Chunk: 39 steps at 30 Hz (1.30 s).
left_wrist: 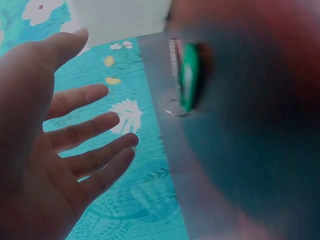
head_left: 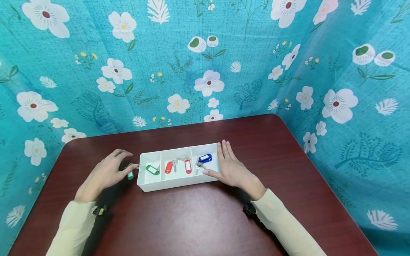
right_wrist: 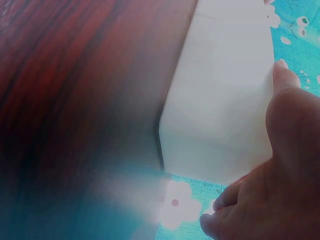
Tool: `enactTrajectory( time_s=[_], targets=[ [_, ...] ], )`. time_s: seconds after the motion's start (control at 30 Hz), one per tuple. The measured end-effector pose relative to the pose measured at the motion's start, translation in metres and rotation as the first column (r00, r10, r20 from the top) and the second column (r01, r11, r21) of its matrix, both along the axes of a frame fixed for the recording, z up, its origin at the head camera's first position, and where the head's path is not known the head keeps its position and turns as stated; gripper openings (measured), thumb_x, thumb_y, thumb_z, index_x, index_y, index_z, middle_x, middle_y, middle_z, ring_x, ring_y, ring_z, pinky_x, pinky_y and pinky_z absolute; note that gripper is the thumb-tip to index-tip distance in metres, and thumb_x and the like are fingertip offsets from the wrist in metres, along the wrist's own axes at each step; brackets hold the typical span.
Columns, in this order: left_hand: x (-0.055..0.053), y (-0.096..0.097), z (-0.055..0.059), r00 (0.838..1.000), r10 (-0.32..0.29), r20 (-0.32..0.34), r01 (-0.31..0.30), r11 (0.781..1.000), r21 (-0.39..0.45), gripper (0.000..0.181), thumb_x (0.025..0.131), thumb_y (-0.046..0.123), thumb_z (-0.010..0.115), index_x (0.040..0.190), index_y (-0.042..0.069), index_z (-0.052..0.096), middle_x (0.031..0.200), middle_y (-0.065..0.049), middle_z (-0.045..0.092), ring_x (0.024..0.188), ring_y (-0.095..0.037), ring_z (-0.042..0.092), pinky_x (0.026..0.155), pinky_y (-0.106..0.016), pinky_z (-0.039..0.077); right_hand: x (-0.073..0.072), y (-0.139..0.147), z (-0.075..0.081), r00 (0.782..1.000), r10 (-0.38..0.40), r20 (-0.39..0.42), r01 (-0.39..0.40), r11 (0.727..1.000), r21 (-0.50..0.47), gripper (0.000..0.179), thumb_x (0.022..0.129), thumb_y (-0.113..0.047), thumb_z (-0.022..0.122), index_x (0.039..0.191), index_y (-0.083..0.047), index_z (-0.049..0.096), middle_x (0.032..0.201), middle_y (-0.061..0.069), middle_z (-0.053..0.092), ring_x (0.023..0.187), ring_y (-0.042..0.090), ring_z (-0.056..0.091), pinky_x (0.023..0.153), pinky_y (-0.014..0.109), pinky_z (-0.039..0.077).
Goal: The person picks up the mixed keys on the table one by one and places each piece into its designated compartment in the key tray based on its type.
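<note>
A white tray (head_left: pixel 179 184) with three compartments stands on the table. Beside its left end lies a key with a green tag (head_left: pixel 130 175), partly covered by my left hand (head_left: pixel 109 171) in the head view. The left wrist view shows that green tag (left_wrist: pixel 189 80) and its ring on the table, apart from the spread fingers. My right hand (head_left: pixel 233 170) rests against the tray's right end, fingers straight and thumb reaching over the rim. A green tag (head_left: pixel 152 169) occupies the left compartment, two red tags with keys (head_left: pixel 187 166) the middle, a blue tag (head_left: pixel 205 158) with keys the right.
The dark red-brown table (head_left: pixel 189 217) has rounded far corners. A blue flowered cloth (head_left: pixel 179 71) hangs behind it and along the sides. Dark wrist cameras (head_left: pixel 249 209) sit under both cuffs.
</note>
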State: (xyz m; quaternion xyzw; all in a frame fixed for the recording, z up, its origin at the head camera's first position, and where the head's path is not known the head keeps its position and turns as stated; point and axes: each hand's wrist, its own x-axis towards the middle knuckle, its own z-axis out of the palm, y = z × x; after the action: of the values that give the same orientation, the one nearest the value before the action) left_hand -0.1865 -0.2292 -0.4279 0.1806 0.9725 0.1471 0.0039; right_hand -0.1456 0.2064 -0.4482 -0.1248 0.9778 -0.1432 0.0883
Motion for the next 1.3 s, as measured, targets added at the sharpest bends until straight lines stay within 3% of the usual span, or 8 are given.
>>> enactTrajectory(
  time_s=[0.23, 0.4, 0.7, 1.03, 1.3],
  targets=[
    [-0.001, -0.012, -0.016, 0.999, 0.051, 0.01, -0.051, 0.997, -0.054, 0.081, 0.094, 0.061, 0.07, 0.141, -0.004, 0.059, 0.141, -0.031, 0.056, 0.127, -0.049, 0.055, 0.102, -0.069, 0.053, -0.001, 0.0, -0.002, 1.0, 0.0, 0.002, 0.0, 1.0, 0.011, 0.122, 0.093, -0.083, 0.048, 0.167, 0.001, -0.002, 0.176, 0.026, -0.003, 0.166, 0.042, -0.003, 0.134, 0.051, 0.02],
    [-0.004, -0.02, -0.024, 0.999, 0.052, 0.011, -0.051, 0.996, -0.069, 0.083, 0.095, 0.058, 0.071, 0.146, -0.005, 0.055, 0.148, -0.031, 0.052, 0.137, -0.05, 0.046, 0.106, -0.072, 0.049, -0.002, 0.001, -0.002, 1.0, 0.001, 0.001, -0.001, 1.0, 0.011, 0.122, 0.093, -0.082, 0.048, 0.167, 0.002, -0.001, 0.176, 0.026, -0.002, 0.166, 0.042, -0.003, 0.134, 0.051, 0.02],
    [-0.006, -0.031, -0.035, 0.994, 0.053, 0.093, -0.046, 0.997, -0.067, 0.088, 0.098, 0.053, 0.068, 0.158, -0.005, 0.039, 0.157, -0.034, 0.044, 0.142, -0.053, 0.045, 0.111, -0.073, 0.044, -0.001, 0.0, 0.001, 1.0, 0.005, 0.006, -0.005, 1.0, 0.003, 0.121, 0.094, -0.082, 0.048, 0.167, 0.002, -0.001, 0.176, 0.026, -0.003, 0.166, 0.042, -0.002, 0.134, 0.05, 0.019],
    [-0.008, -0.038, -0.04, 0.986, 0.0, 0.166, 0.012, 0.997, -0.071, 0.084, 0.1, 0.046, 0.068, 0.161, -0.001, 0.036, 0.167, -0.033, 0.032, 0.156, -0.055, 0.025, 0.117, -0.075, 0.035, 0.0, -0.001, 0.001, 1.0, 0.009, 0.002, -0.009, 1.0, -0.011, 0.121, 0.095, -0.081, 0.049, 0.166, 0.003, -0.001, 0.176, 0.027, 0.0, 0.166, 0.042, -0.001, 0.134, 0.05, 0.021],
    [-0.013, -0.043, -0.045, 0.983, -0.029, 0.184, 0.042, 0.997, -0.068, 0.078, 0.104, 0.049, 0.061, 0.16, 0.001, 0.039, 0.167, -0.03, 0.035, 0.155, -0.054, 0.027, 0.118, -0.074, 0.034, 0.0, -0.001, 0.001, 1.0, 0.003, 0.002, -0.003, 1.0, -0.025, 0.121, 0.095, -0.079, 0.052, 0.166, 0.004, 0.001, 0.176, 0.027, 0.001, 0.166, 0.043, 0.0, 0.134, 0.051, 0.021]
  ],
)
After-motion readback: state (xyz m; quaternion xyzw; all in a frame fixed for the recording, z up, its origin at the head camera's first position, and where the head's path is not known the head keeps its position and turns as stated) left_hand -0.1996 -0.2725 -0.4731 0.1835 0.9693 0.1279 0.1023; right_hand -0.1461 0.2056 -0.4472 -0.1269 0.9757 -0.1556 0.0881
